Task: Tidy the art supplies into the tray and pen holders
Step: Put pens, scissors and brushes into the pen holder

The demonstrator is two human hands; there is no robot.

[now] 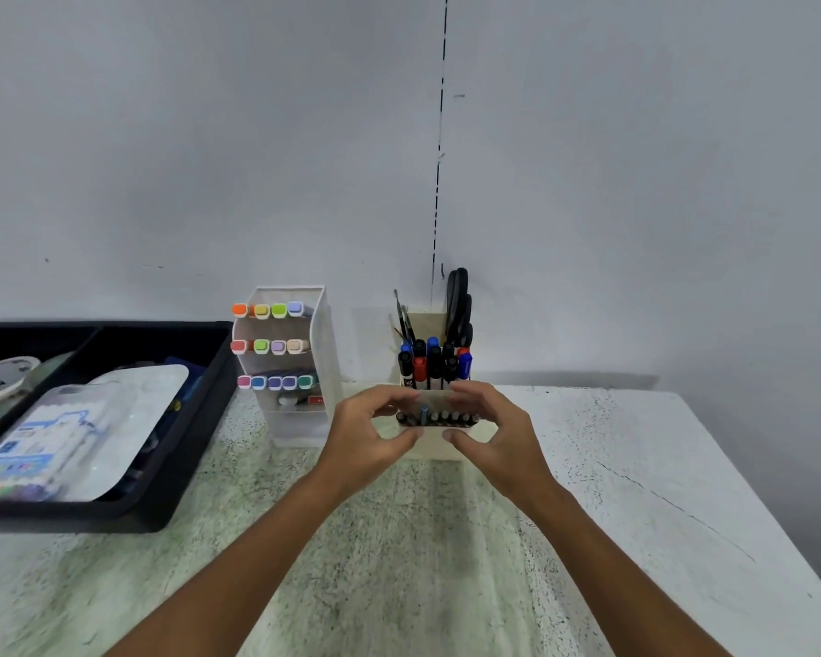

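Behind the speckled white table (446,538) a plain grey wall is seen. At the table's far middle a cream pen holder (439,436) is gripped from both sides: the left hand (366,443) and the right hand (494,438) are curled around its lower front tier, where a row of dark pens (439,418) is kept. Markers (434,362) and scissors (460,305) are stood in its taller back part. Just beside it, to the left, a white marker rack (299,419) is placed, and a black tray (162,505) with packets is set at the far left.
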